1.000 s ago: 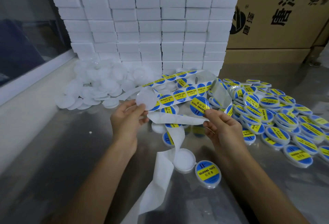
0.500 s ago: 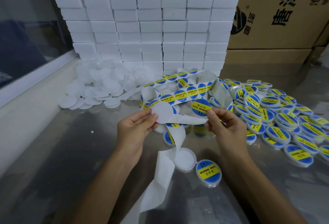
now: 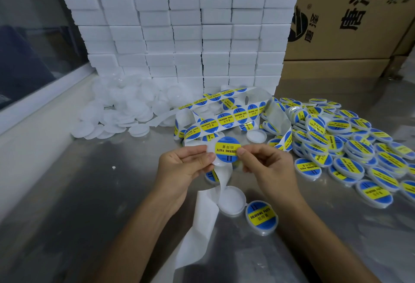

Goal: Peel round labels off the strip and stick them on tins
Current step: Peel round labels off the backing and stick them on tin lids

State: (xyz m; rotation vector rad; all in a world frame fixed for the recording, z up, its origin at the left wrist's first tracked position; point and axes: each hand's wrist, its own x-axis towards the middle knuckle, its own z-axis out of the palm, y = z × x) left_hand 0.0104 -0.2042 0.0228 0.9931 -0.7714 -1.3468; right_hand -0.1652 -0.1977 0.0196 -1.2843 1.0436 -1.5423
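Our left hand (image 3: 186,163) pinches the plain tin (image 3: 216,159) at its edge, holding it up over the table (image 3: 89,192) to steady it; our right hand (image 3: 267,165) pinches the round label (image 3: 227,149), laying it onto the tin's face; finished tins (image 3: 350,147) pile up rightward.

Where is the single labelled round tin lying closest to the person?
In the head view, the labelled round tin lies on the metal table, right of centre, beside an unlabelled white tin below the right hand.
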